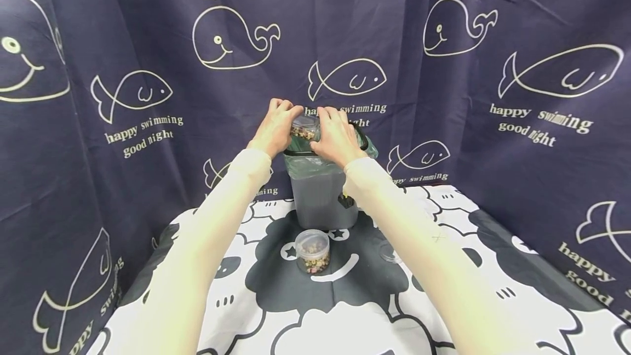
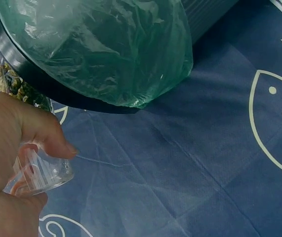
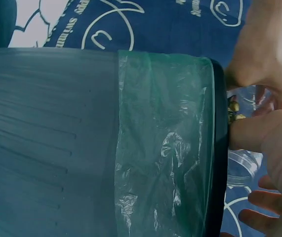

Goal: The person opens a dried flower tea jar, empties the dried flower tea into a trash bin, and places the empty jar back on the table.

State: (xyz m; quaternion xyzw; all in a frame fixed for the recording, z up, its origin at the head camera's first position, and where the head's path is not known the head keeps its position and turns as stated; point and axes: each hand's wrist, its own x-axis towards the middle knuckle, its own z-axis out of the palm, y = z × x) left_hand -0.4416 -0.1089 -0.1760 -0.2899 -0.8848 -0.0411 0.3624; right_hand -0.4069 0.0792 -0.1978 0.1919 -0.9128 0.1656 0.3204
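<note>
Above the bin's mouth, both hands are on a clear plastic jar [image 1: 304, 126] of small, mixed-coloured dry bits [image 2: 20, 89]. My left hand [image 1: 276, 126] grips its left side, fingers curled over it. From the other side my right hand [image 1: 337, 135] holds it between thumb and fingers, as the right wrist view also shows. The jar is tilted and partly hidden by the hands. Beneath stands a grey bin [image 1: 320, 196] with a black rim, lined with a green plastic bag [image 3: 165, 143] folded over the edge.
A second clear jar [image 1: 313, 252] with similar bits stands on the cartoon-print cloth [image 1: 345, 327] in front of the bin. To its right lies a clear round lid [image 1: 389, 252], close to the right forearm. Dark blue printed curtains [image 1: 148, 32] surround the table.
</note>
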